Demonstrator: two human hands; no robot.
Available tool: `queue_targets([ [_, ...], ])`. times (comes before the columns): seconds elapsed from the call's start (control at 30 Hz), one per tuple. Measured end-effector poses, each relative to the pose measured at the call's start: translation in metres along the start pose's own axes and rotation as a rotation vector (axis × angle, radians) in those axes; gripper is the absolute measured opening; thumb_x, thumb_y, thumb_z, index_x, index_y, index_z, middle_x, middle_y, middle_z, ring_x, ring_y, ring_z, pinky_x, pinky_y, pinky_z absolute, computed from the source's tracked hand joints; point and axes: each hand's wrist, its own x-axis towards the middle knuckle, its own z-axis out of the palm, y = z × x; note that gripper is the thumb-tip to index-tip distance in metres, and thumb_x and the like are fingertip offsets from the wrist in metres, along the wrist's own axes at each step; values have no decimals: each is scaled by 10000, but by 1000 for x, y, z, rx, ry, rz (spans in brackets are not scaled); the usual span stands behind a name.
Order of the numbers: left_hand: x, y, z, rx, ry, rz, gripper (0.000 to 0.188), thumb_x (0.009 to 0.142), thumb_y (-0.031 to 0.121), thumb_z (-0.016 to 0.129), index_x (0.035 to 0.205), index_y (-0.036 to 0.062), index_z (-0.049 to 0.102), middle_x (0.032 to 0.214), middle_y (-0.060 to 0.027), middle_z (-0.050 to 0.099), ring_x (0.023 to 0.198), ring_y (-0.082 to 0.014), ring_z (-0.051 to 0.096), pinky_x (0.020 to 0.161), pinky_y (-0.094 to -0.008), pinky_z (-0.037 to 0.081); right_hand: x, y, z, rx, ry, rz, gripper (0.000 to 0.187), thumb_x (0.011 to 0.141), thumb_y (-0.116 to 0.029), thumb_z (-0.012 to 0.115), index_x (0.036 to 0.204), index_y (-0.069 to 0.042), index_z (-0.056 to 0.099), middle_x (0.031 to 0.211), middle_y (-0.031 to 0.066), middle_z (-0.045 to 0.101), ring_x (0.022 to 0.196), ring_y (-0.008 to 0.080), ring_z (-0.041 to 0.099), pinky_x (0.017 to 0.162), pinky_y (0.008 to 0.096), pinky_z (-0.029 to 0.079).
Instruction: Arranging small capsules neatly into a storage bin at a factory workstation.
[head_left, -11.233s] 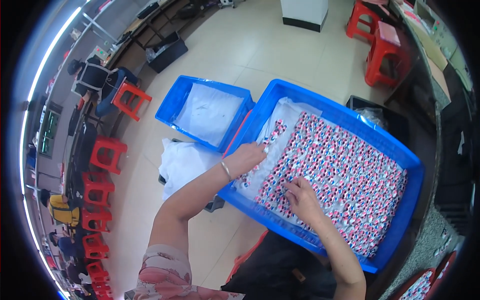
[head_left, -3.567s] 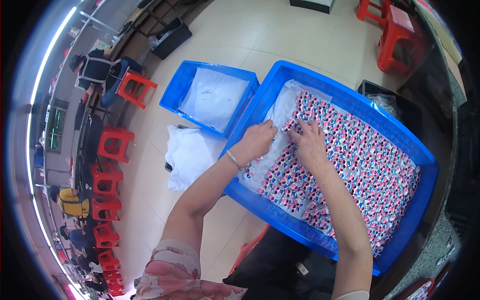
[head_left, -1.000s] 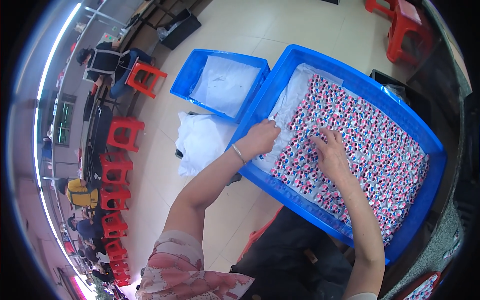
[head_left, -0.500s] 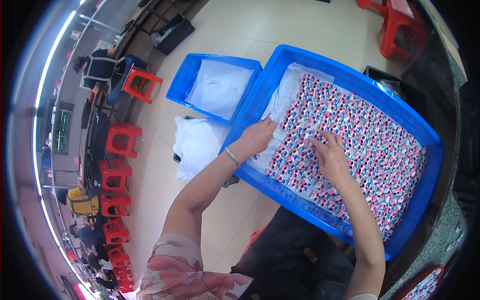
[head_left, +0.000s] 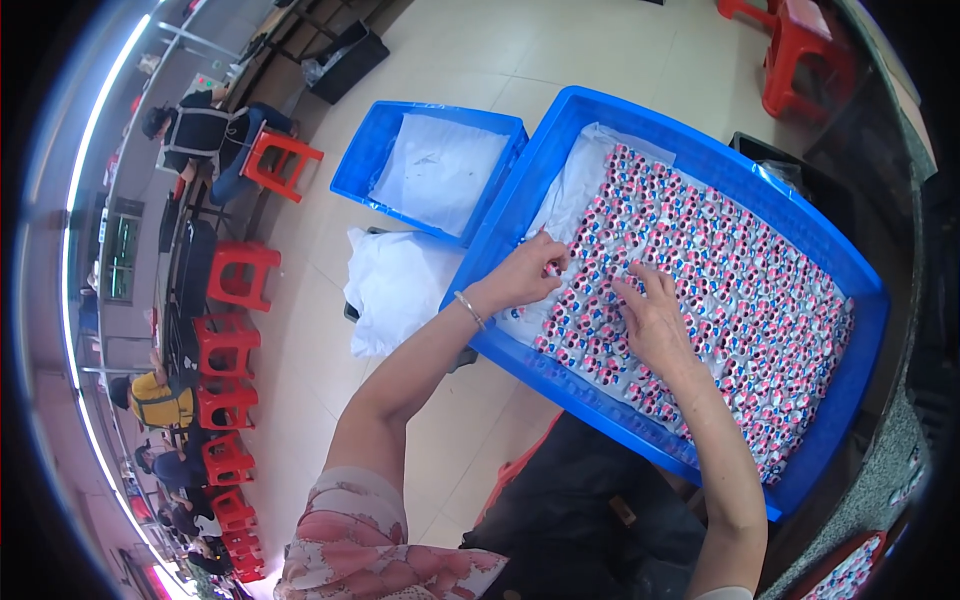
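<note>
A large blue tray (head_left: 590,385) lies in front of me, lined with white paper (head_left: 578,178). Rows of small painted pieces (head_left: 760,300), white with pink, blue and dark spots, cover most of the paper; they look like little figure heads. My left hand (head_left: 522,272) is over the tray's left part, its thumb and fingers closed round one small painted piece (head_left: 552,269) at the edge of the rows. Further right, my right hand (head_left: 655,318) rests its fingertips among the pieces, thumb and fingers apart. Whether it touches one particular piece is hidden.
A smaller blue tray (head_left: 350,172) with white paper adjoins the big one at the far left. White cloth or paper (head_left: 395,295) drapes a dark bin below it. Red stools (head_left: 243,275) and seated people (head_left: 200,140) line the left. A dark crate (head_left: 790,172) stands behind the tray.
My left hand has turned and shifted slightly right, and a small painted piece now shows between its fingers. My right hand has moved slightly left over the pieces.
</note>
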Motion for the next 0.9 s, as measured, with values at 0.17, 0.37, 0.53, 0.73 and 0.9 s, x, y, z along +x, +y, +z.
queue_targets([
  [0.17,10,-17,8,138,96,223,276,739,-25,644,979,67,543,953,-93,521,892,-247,577,787,-339,486,3,-6,1,-4,-19,3,378,779,31,625,1148,-51,637,1295,172,483,1209,361,435,1020,429,413],
  [0.37,7,-8,13,155,117,95,319,714,-39,673,978,61,522,1022,-121,501,950,-301,560,843,-364,469,22,-21,24,-113,0,-109,491,670,57,621,1137,-91,656,1303,145,495,1173,362,447,1010,444,399],
  [0.53,1,0,-6,218,250,225,302,722,-37,655,980,50,526,1012,-144,506,972,-325,548,808,-379,471,30,-23,44,-293,55,-124,458,693,17,591,1126,-115,661,1308,118,497,1196,339,430,1011,454,375],
  [0.73,-37,-1,-18,686,-68,146,226,730,-54,598,936,38,583,982,-134,570,934,-319,557,767,-395,491,11,-16,18,-226,108,-44,480,661,78,599,1103,-98,662,1245,112,529,1163,360,453,978,452,416],
  [0.9,-44,-1,-17,791,-154,155,238,719,-39,610,946,29,588,998,-140,569,940,-318,565,759,-396,505,-6,-16,5,-154,92,-27,432,696,97,582,1102,-38,644,1237,157,527,1142,378,463,963,442,438],
])
